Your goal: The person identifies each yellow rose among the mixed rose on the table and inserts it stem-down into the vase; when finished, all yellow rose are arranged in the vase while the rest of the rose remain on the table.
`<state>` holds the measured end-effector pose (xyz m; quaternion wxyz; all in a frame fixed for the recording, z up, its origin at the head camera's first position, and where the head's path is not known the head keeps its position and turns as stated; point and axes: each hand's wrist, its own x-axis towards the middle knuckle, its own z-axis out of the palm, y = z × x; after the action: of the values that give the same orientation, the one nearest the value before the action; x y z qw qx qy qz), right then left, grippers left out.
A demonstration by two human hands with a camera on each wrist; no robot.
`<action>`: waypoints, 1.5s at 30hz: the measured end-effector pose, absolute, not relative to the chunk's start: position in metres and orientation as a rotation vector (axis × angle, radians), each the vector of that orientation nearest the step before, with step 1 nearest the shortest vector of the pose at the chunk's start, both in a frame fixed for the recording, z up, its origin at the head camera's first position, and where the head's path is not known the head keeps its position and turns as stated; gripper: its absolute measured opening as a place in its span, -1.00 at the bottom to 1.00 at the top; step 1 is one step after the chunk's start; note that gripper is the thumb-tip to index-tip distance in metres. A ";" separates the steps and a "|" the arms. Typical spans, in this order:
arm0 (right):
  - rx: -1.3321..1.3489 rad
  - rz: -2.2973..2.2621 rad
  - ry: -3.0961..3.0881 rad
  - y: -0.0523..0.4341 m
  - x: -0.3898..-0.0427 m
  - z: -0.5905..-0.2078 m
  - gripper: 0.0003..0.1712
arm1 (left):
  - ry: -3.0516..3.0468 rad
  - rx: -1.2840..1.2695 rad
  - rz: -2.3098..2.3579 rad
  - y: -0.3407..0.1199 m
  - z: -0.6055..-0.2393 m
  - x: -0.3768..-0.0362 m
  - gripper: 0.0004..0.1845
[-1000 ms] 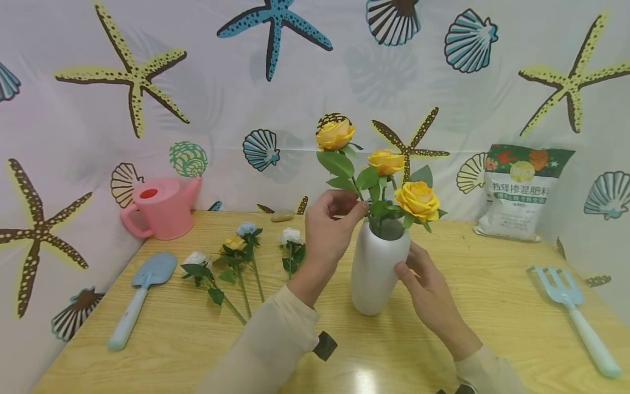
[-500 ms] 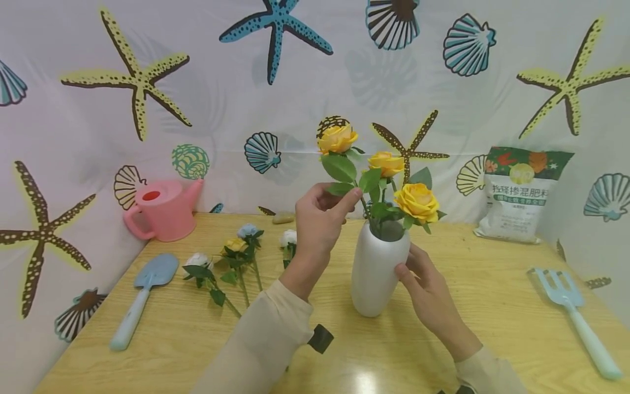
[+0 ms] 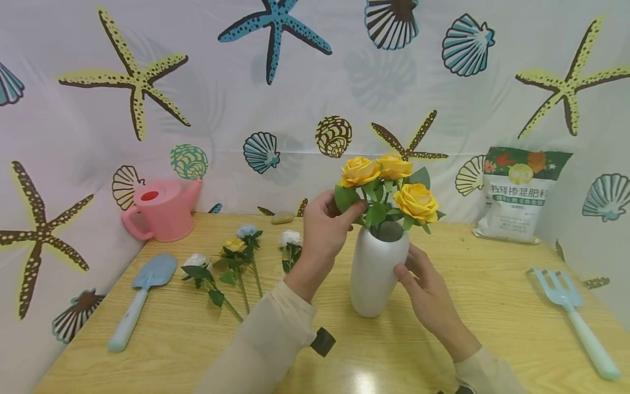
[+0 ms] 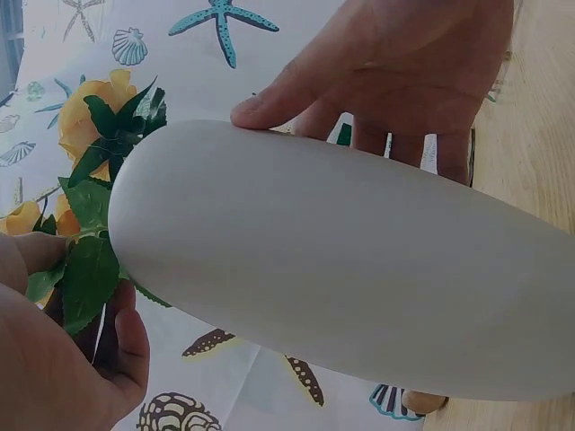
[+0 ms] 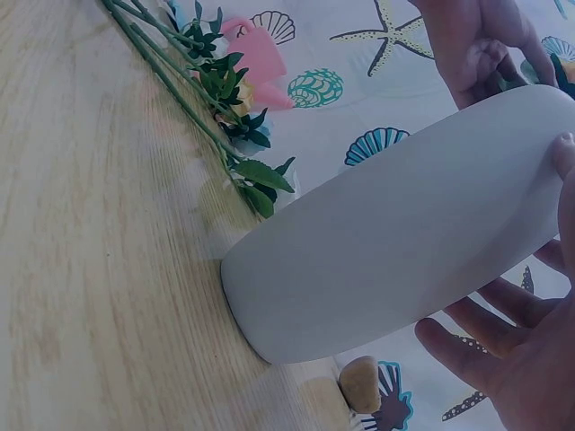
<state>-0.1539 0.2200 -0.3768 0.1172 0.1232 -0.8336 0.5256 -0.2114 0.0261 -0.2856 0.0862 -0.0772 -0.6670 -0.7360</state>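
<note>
On the pale wooden table [image 3: 492, 306], seen from the head camera, a smooth white egg-shaped ceramic vase [image 3: 376, 271] stands upright with three yellow artificial roses [image 3: 389, 180] at its mouth; the left hand [image 3: 325, 232] pinches a green leaf and stem at the rim, the right hand [image 3: 428, 293] rests loosely curved on the vase's side, and a white fertiliser bag [image 3: 519, 194] by the wall bears Chinese characters too small to read. From the left wrist, the vase's matte wall [image 4: 332, 269] fills the frame, the right hand's thumb on it. From the right wrist, its base [image 5: 269, 314] sits on the table.
</note>
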 end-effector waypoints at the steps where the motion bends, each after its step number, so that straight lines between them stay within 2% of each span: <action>1: 0.362 1.538 -2.440 0.220 -0.154 -0.377 -0.45 | -1.989 -0.234 -2.195 0.026 -0.287 -0.212 -0.73; 13: 0.341 1.553 -2.466 0.218 -0.153 -0.375 -0.44 | -1.968 -0.303 -2.153 -0.002 -0.294 -0.208 -0.73; 19: 0.339 1.546 -2.473 0.218 -0.152 -0.374 -0.43 | -2.003 -0.189 -2.079 -0.040 -0.306 -0.207 -0.76; 29: 0.314 1.556 -2.485 0.215 -0.151 -0.374 -0.43 | -2.160 0.168 -1.986 -0.110 -0.352 -0.207 -0.78; 35: 0.311 1.551 -2.492 0.215 -0.151 -0.373 -0.42 | -2.309 0.297 -1.876 -0.135 -0.374 -0.199 -0.76; 45: 0.312 1.552 -2.493 0.214 -0.151 -0.373 -0.42 | -2.741 0.273 -1.496 -0.154 -0.392 -0.192 -0.71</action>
<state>-0.1511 0.2144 -0.3727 0.0939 0.1050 -0.8405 0.5232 -0.1917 -0.1539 -0.3924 0.0035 0.0870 -0.8744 -0.4774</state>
